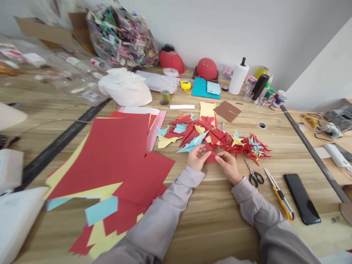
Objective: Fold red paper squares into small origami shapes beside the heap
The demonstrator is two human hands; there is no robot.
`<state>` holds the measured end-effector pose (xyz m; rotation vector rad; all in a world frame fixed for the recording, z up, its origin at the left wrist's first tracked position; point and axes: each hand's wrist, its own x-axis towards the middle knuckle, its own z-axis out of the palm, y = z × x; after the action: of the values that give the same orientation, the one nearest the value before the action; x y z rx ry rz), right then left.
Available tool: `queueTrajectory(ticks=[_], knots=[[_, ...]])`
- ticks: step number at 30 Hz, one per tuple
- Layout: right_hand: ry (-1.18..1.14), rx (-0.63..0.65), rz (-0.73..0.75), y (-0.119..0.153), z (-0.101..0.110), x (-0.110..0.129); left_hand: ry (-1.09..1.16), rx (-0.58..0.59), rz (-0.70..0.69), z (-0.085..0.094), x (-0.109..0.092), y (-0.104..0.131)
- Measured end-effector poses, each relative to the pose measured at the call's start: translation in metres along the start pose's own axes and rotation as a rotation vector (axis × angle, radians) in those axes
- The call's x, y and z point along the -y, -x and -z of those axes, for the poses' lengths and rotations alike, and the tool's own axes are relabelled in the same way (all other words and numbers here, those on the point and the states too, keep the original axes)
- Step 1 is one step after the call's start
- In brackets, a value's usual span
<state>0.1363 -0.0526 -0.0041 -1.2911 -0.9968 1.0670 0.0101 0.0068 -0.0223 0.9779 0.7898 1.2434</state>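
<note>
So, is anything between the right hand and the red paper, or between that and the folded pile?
Nothing visible either way: the fingers of the right hand and left hand are on the red paper, and the folded pile lies just beyond it. The scissors sit off to the right.

Matt red paper piece (211, 158) in grip; beneath, smooth wood-grain tabletop (214, 209); right of grip, metal-bladed scissors (252, 171), glossy black smartphone (301, 198).

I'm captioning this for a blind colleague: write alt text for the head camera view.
Two hands, left and right, hold a small piece of red paper above a wooden table. Behind them lies a pile of folded paper shapes; large red sheets lie to the left, scissors to the right.
</note>
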Motion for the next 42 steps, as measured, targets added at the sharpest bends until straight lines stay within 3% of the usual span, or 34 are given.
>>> queueTrajectory(ticks=[9,19,28,35,42], knots=[[-0.002,-0.071,0.062,0.000,0.000,-0.002,-0.025,0.087,0.042,-0.002,-0.006,0.002],[0.047,-0.080,0.057,0.001,-0.001,-0.003,-0.114,0.007,0.027,-0.003,-0.009,0.003],[-0.026,-0.098,0.045,0.001,-0.001,0.000,-0.033,0.095,0.077,-0.003,-0.015,0.003],[-0.055,-0.096,0.010,0.000,0.001,0.002,-0.075,0.142,0.034,0.007,-0.016,-0.004],[-0.021,-0.079,0.031,0.000,0.002,-0.001,-0.171,0.142,0.003,0.005,-0.017,-0.002]])
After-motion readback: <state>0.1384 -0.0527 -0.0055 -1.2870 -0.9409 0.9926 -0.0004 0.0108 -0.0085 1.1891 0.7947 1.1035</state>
